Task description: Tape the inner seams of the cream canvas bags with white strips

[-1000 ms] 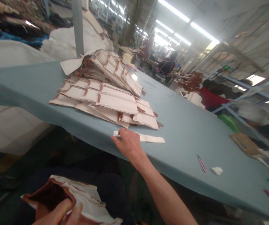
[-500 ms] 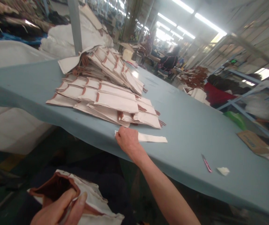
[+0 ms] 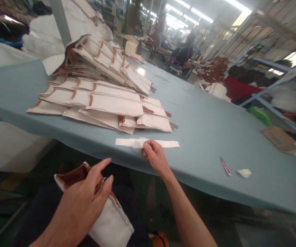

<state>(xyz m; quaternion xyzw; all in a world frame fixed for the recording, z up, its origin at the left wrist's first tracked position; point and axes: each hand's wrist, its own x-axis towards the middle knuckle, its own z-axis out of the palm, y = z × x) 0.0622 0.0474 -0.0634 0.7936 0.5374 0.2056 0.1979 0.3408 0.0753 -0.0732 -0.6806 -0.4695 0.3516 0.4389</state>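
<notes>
Over the lap, my left hand (image 3: 88, 192) rests against a white bag with brown edging (image 3: 114, 223). Its thumb and index finger are spread apart, and the other fingers are partly hidden. My right hand (image 3: 153, 151) is at the near table edge, fingers curled in a pinch at a white strip (image 3: 171, 143). A whitish, crumpled-looking piece (image 3: 137, 142) lies on the strip beside the fingertips; whether the fingers hold it or the strip is too small to tell. Behind the strip lies a stack of white pieces with brown trim (image 3: 117, 104).
A pink cutter (image 3: 225, 167) and a white scrap (image 3: 244, 173) lie on the blue-green table (image 3: 196, 137) to the right. Cardboard (image 3: 279, 139) and a metal rack (image 3: 276, 111) stand further right. A person (image 3: 182, 51) sits in the background.
My left hand has risen from the bag's opening, and its thumb and index finger have spread. My right hand has moved right along the strip, and the whitish piece on it now shows.
</notes>
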